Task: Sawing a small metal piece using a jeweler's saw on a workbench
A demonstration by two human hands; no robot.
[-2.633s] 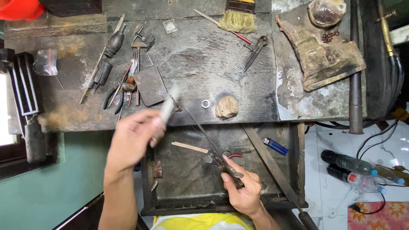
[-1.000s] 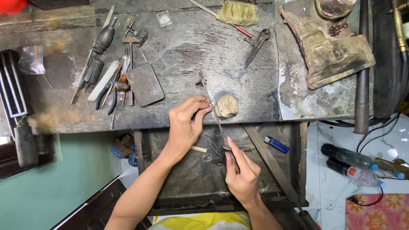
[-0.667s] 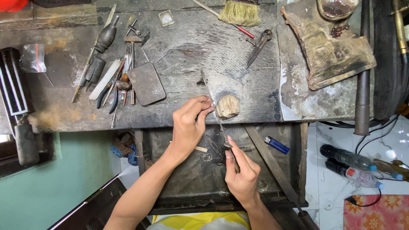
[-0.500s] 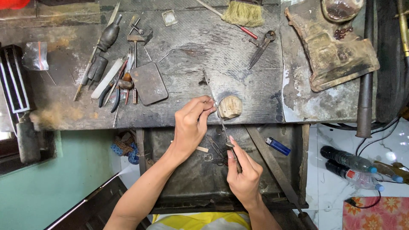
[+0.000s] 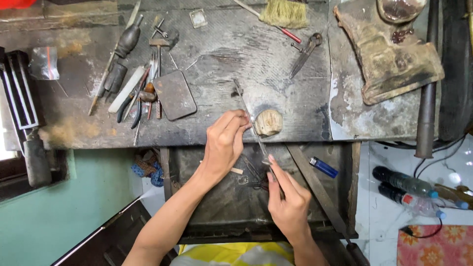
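**A thin file worked at the bench peg, both hands close in**

The right hand (image 5: 290, 202) grips the near end of a long, thin metal file (image 5: 249, 118), its fingers (image 5: 277, 173) closed along the handle with the forefinger laid on top. The file runs away from the person at a slant, across the front edge of the dark, scarred tabletop (image 5: 221, 54), its far tip resting on the wood. The left hand (image 5: 224, 143) sits at the tabletop's edge with its fingertips pinched together against the file's middle, just beside the pale, worn wooden peg (image 5: 268, 122). Whether something small is held in that pinch cannot be told (the fingertips hide it).

Below the hands is an open drawer tray (image 5: 217, 197) with odd bits of wire and a wooden stick; a blue lighter (image 5: 323, 167) lies on its right side. To the left on the tabletop lie pliers and gravers (image 5: 135, 93) beside a flat dark metal plate (image 5: 174, 94); a brush (image 5: 283, 12) and a pair of shears (image 5: 305, 54) lie further back.

The risk, as I judge it, lies in how close the left fingertips are to the file: a stroke that skids off would scrape them. Any tiny piece, loosely pinched, could spring free and drop among the drawer's clutter. Too much pressure on so slender a file could also bend it.
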